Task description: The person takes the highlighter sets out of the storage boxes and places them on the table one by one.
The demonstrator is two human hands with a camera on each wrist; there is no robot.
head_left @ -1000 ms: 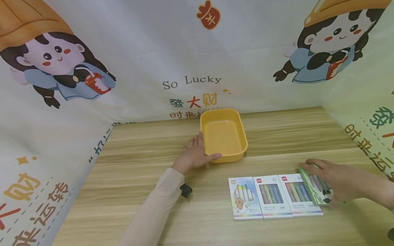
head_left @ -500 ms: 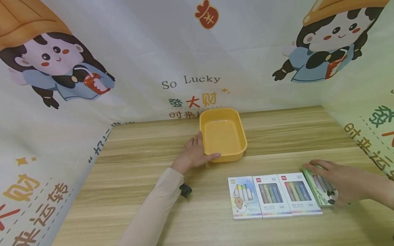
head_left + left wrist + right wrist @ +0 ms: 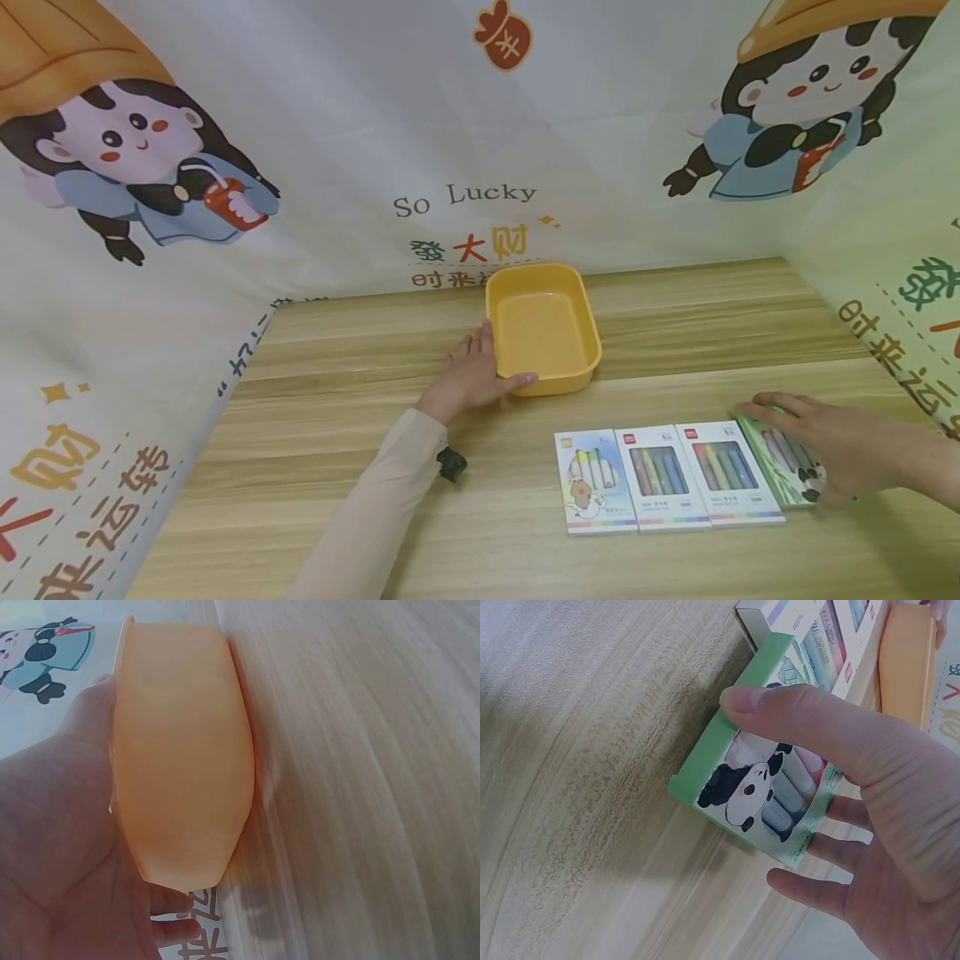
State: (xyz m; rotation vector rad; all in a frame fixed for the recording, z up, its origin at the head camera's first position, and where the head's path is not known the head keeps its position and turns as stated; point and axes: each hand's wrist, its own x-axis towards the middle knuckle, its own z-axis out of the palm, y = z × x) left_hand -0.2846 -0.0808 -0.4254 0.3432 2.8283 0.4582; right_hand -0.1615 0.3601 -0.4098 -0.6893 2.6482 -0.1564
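Observation:
My left hand [image 3: 468,379] touches the yellow plastic bin [image 3: 546,333], straight fingers along its left side and thumb on the near rim. In the left wrist view the bin's outer wall [image 3: 184,750] faces the camera. At the right, my right hand [image 3: 847,450] holds a green panda-printed box of markers [image 3: 786,462] by its edges. The right wrist view shows the thumb on the green edge of that box and fingers along another side. To its left lie a white box of pens [image 3: 731,475], a second white box [image 3: 662,477] and a blue-and-white box [image 3: 596,483], side by side.
The wood-grain table [image 3: 315,467] meets a printed cloth backdrop [image 3: 360,108] at the back, and cloth also stands at both sides. The bin sits near the back edge, behind the row of boxes.
My right hand has moved the panda box slightly right and down, off the edge of the neighbouring white box to lie beside it. The left hand and bin have stayed put.

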